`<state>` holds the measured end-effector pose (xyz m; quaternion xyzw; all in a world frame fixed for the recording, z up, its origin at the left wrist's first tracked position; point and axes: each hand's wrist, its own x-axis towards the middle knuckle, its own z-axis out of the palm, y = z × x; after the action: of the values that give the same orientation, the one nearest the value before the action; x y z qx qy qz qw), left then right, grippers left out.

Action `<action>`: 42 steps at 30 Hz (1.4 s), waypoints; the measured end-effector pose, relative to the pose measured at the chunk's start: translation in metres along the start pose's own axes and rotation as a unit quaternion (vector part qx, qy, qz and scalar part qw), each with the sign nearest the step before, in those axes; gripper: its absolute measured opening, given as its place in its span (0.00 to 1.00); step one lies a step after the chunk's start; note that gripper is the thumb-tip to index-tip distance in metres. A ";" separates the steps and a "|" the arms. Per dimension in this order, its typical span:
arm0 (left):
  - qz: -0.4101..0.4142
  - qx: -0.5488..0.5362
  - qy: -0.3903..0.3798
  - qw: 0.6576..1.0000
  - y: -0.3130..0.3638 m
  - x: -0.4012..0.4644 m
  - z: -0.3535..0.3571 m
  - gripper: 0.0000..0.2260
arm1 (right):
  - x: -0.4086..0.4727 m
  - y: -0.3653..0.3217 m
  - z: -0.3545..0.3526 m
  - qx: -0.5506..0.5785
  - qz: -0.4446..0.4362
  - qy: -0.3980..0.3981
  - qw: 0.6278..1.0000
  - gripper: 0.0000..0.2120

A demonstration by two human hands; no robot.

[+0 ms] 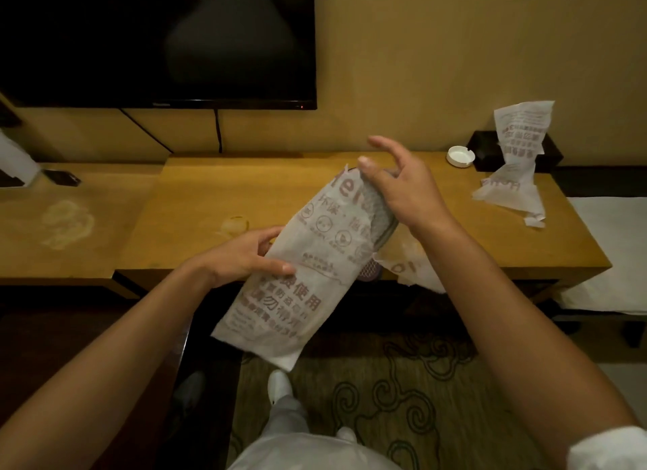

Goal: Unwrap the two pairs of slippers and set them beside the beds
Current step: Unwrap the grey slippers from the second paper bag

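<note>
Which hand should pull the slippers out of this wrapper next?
Right hand: it's already at the torn top, on the exposed grey slippers. The left hand grips the wrapper mid-length, steadying it.

We are looking down and forward from head height, close over our left hand (241,254) and right hand (406,193), the desk (196,203) lying just beyond them.
</note>
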<state>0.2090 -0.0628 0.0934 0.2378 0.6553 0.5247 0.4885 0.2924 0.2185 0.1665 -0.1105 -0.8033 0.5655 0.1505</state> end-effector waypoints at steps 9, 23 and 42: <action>-0.063 0.110 0.286 0.950 -0.005 -0.018 -0.066 0.30 | 0.008 -0.018 -0.022 0.089 -0.141 0.321 0.932 0.15; 0.107 -0.094 0.179 0.973 0.036 0.027 0.051 0.20 | 0.014 -0.007 0.039 0.054 -0.052 0.013 0.997 0.07; 0.089 -0.194 0.319 0.923 0.006 0.047 -0.006 0.18 | 0.100 0.126 -0.062 0.331 0.318 0.142 0.877 0.24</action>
<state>0.1834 -0.0251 0.0807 0.0155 0.6385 0.7306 0.2414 0.2227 0.3495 0.0787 -0.3832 -0.4607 0.7940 0.1026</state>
